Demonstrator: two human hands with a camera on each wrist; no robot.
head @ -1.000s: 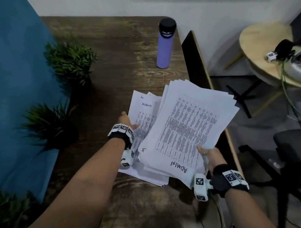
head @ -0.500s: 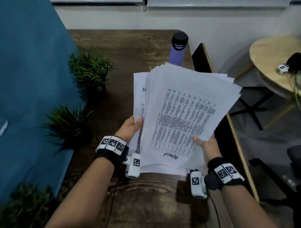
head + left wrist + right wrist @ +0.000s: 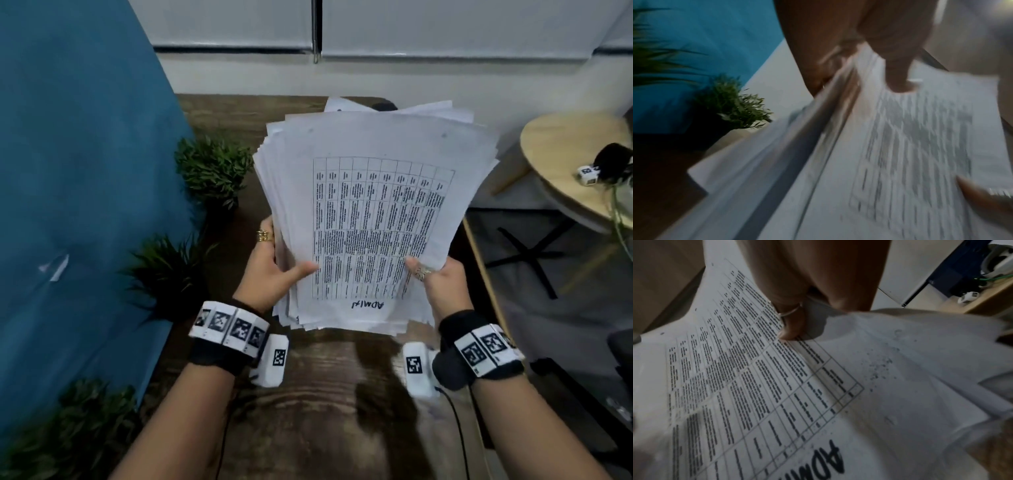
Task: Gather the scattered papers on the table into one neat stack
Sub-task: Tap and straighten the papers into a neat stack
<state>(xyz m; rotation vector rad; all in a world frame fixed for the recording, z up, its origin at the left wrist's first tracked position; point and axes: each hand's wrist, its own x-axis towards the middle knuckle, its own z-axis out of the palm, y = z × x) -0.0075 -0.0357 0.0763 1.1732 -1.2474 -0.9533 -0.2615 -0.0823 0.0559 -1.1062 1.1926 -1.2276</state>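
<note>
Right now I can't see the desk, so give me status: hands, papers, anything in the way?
Left hand and right hand both grip the paper stack. Stack held upright above table, edges still uneven. Nothing blocking underneath.

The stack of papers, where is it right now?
In the head view the stack of papers is held up above the wooden table, between the left hand and right hand.

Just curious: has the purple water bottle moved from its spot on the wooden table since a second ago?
Cannot tell. The white paper stack, held by left hand and right hand, now hides that far end of the wooden table.
</note>
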